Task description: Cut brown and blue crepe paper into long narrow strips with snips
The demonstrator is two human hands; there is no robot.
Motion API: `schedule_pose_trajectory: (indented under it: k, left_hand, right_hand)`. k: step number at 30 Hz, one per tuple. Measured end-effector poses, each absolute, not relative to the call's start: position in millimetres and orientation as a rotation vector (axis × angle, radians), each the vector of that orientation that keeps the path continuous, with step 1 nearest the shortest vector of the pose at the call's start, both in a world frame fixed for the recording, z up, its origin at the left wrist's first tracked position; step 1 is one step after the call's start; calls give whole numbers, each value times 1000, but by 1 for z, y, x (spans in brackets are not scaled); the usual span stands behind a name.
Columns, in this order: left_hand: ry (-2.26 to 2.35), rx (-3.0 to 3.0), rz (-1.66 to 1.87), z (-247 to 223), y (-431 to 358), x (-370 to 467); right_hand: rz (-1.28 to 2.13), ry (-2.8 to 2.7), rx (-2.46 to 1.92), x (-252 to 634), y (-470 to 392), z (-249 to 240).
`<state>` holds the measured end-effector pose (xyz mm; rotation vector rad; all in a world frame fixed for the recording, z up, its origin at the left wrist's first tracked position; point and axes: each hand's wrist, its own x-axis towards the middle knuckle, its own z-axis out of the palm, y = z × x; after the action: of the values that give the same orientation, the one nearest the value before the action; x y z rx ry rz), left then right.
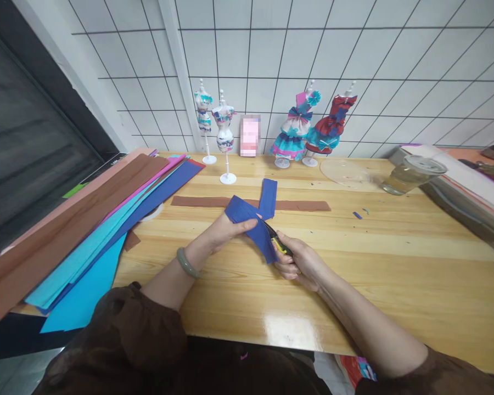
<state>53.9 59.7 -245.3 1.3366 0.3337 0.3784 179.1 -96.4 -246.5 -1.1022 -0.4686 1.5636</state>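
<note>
My left hand (226,229) grips a piece of dark blue crepe paper (239,208) between thumb and fingers. In my right hand (298,258) are black scissors with yellow on the handles (280,246), their blades against the blue paper. Part of that paper hangs down beside the scissors. Just beyond my hands, a separate blue strip (268,197) lies across a long brown paper strip (304,206) on the wooden table.
Long paper sheets (86,219) are piled at the left. Small mannequins (224,129) and two dressed ones (290,137) stand by the tiled wall, with a pink card (250,137) between them. At the right are a lidded cup (411,175) and paper scraps (357,215).
</note>
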Motion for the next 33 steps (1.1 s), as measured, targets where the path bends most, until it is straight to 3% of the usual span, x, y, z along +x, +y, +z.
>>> schedule_pose_trajectory:
  k: [5, 33]
  left_hand:
    - [426, 1135, 403, -248, 65, 55]
    - [328, 1221, 342, -252, 57, 57]
  right_hand:
    - [1584, -460, -1075, 180, -96, -247]
    - [1663, -326, -993, 179, -96, -250]
